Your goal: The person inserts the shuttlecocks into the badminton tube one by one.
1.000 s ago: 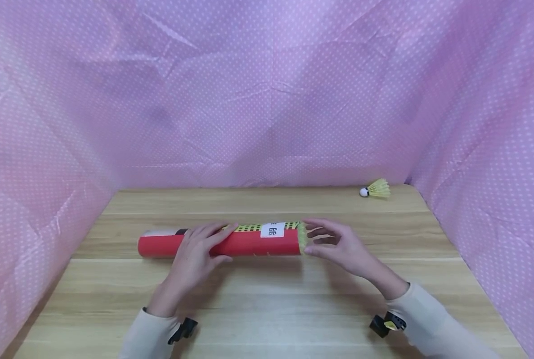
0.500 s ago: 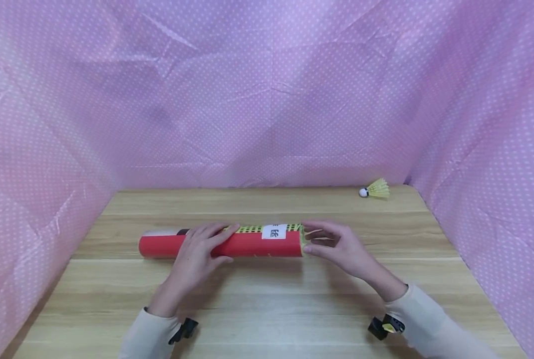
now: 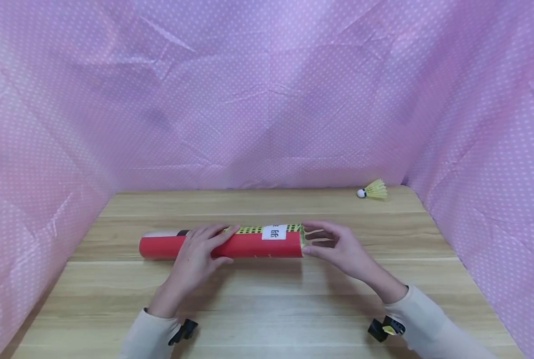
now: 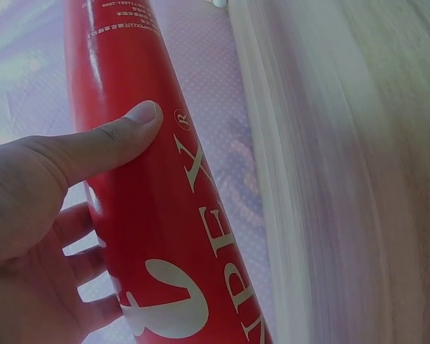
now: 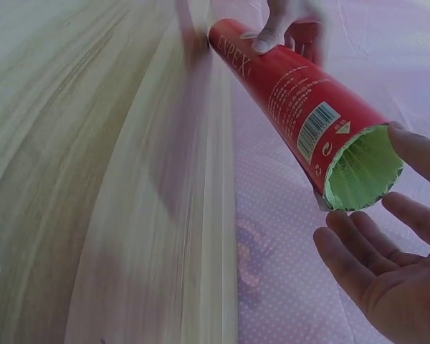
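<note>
A red shuttlecock tube (image 3: 249, 245) lies across the head view, its mouth to the right. My left hand (image 3: 197, 252) grips it near the middle; in the left wrist view the thumb (image 4: 129, 132) lies along the red side. At the mouth is my right hand (image 3: 341, 249), its fingers spread and slightly bent. In the right wrist view its thumb touches the rim and the other fingers lie under the edge. Inside the tube, pale yellow-green shuttlecock feathers (image 5: 362, 172) show, set in from the rim. How many shuttlecocks are inside stays hidden.
One yellow shuttlecock (image 3: 374, 190) with a white cork lies at the back right of the wooden table (image 3: 267, 309). Pink dotted cloth (image 3: 267, 99) hangs behind the table and along both sides.
Yellow feathers that stuck out at the tube's mouth a second ago have gone inside the rim. The tube has shifted very slightly right; both hands stay nearly in place.
</note>
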